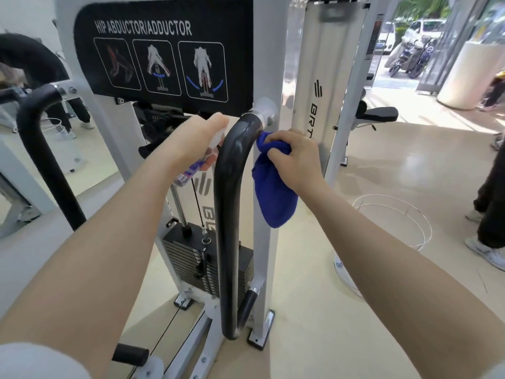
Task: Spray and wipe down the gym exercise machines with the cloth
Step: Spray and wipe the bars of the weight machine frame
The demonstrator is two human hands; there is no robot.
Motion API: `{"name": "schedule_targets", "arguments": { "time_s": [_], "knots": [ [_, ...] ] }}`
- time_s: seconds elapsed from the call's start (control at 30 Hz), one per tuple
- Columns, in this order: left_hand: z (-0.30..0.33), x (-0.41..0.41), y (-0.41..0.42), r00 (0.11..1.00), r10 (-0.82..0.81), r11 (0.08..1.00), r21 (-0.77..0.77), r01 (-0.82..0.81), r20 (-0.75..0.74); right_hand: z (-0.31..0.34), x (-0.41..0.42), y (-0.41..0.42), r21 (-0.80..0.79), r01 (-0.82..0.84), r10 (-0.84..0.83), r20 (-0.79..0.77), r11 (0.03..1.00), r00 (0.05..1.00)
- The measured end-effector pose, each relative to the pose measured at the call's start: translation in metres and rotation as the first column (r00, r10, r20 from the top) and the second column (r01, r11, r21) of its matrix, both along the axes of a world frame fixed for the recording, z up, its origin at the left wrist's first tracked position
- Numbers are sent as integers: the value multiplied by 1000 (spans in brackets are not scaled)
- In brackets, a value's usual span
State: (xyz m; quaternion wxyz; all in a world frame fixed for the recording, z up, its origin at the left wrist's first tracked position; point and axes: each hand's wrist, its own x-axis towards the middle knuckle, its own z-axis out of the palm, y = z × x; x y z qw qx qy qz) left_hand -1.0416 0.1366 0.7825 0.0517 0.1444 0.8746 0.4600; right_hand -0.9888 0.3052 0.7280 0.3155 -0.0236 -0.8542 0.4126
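A white hip abductor/adductor machine (265, 64) stands in front of me, with a curved black padded handle bar (228, 192) bolted to its upright post. My left hand (195, 138) grips a clear spray bottle (198, 166) with an orange trigger, held just left of the bar's top bend. My right hand (295, 157) clutches a bunched blue cloth (273, 198) pressed against the bar's upper right side near its chrome mount. Most of the cloth hangs below the hand.
A black weight stack (185, 261) sits low behind the bar. Another black curved bar (41, 149) rises at left. A white wire basket (393, 222) stands on the beige floor at right. People's legs show at far right and left. A black bench (379, 114) is behind.
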Motion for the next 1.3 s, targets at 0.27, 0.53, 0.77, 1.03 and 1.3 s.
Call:
{"name": "schedule_targets", "arguments": {
  "time_s": [0.27,0.53,0.77,1.03,1.3],
  "knots": [
    [-11,-5,-4,996,-62,988,146,52,69,11,0,1,-128,-28,18,-76,991,997],
    [-24,9,-15,978,-194,955,241,172,70,29,9,-10,-56,-43,27,-260,998,965],
    [-37,17,-25,955,-291,938,179,296,-54,42,6,-23,318,-55,111,-159,947,981],
    [-69,20,-41,947,-316,874,369,317,-64,32,7,-27,237,-87,122,-138,968,983],
    [-81,12,-43,968,-252,884,406,231,-3,37,-5,-26,117,-75,95,-176,990,980]
  ]
}}
